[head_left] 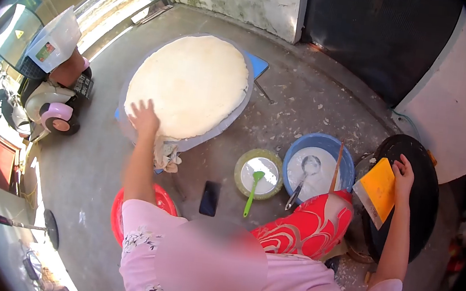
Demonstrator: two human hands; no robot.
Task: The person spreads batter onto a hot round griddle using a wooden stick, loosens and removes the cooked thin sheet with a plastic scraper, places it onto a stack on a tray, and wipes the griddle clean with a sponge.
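Flatbread (191, 87), one broad pale round on a grey sheet (202, 143) over a blue worktop (257, 65), lies below the left hand (144, 118), whose fingers are spread above its near left edge; whether they touch it, I cannot tell. Its surface looks creamy white and mostly smooth, its rim slightly uneven, and I cannot tell whether it is one layer or several. A crumpled cloth (167, 157) hangs at the near edge, just beside the left wrist.

Well apart on the other side, the right hand (404, 174) pinches a yellow scraper (379, 189) by its edge between thumb and fingers. It is tilted, with its pale blade toward the lower left, in front of a round black griddle (415, 221). Between the hands are a blue basin (333, 140) holding a ladle (310, 165) and a greenish bowl (240, 185) with a green brush (250, 195).
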